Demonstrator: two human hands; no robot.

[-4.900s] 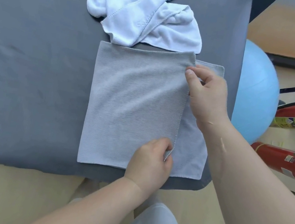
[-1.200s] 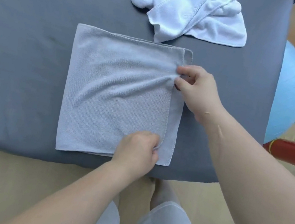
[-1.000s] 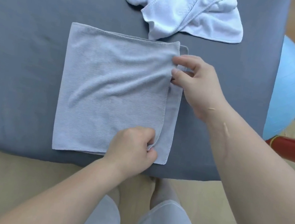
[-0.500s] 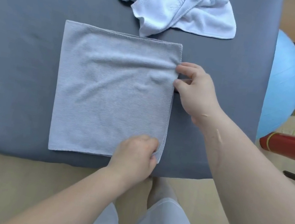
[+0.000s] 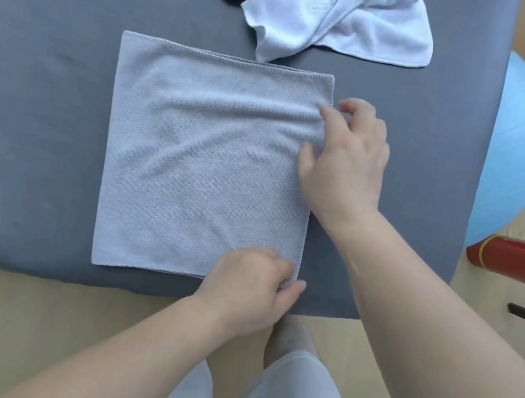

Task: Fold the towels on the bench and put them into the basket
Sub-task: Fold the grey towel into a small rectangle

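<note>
Grey towel (image 5: 207, 168) lies flat as a folded rectangle on the grey bench (image 5: 36, 91), towards its near edge. Basket not in view.

Left hand (image 5: 249, 287): fingers curled tight over the towel's near right corner, thumb just outside the edge. Reads as a grip on that corner, though the corner itself is hidden.

Right hand (image 5: 346, 164): at the right edge, towards the far corner. Index tip and thumb rest on the cloth well apart. The other fingers are lifted and loosely bent, holding nothing.

A raised ridge runs leftward across the towel from the right index tip.

White towel (image 5: 337, 13): crumpled at the far side, one tip just touching the grey towel's far edge.

Risks, judged:
- Folding over the ridge would press the crease in.
- An uneven lift by the two hands could slide the stacked layers apart along the right edge.
- A pull towards the person could drag the near edge off the bench.
- The white tip could get caught in the next fold.
</note>
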